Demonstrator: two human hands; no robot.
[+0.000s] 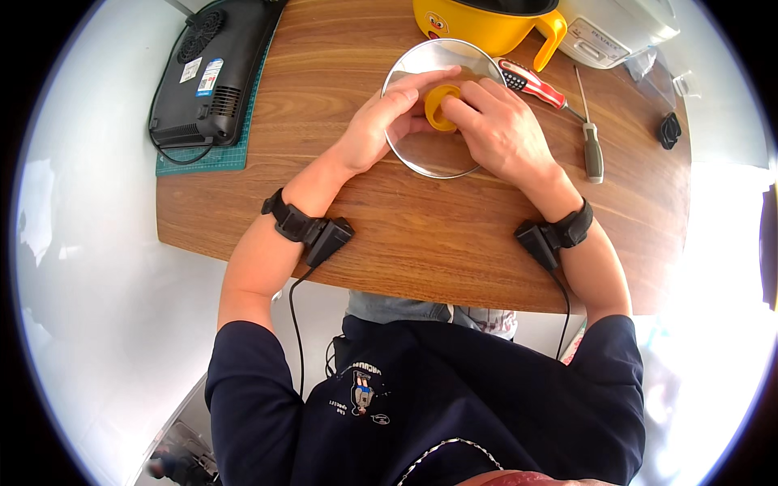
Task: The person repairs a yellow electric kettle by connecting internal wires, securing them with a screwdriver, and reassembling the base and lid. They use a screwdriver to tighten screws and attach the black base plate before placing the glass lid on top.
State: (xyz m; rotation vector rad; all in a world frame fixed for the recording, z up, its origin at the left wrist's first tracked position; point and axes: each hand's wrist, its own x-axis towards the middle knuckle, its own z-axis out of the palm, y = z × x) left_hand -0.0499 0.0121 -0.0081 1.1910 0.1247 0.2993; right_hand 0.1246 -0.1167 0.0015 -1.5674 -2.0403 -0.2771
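A round glass lid (442, 160) with a metal rim is held up over the wooden table, between my two hands. My left hand (379, 123) grips it from the left side, with some fingers seen through the glass near the centre. A yellow knob (436, 108) sits at the lid's middle. My right hand (504, 134) reaches over the glass from the right, its thumb and fingers closed on that knob. Just right of the lid lies a screwdriver with a red, white and black handle (536, 86). Part of the knob is hidden by my right fingers.
At the far edge stand a yellow pot (470, 26) with a side handle and a white appliance (612, 32). A grey-handled screwdriver (594, 154) and a small black piece (668, 131) lie right. Far left, a black appliance (186, 117) rests on a green mat (241, 150). Cables hang from my wrist devices.
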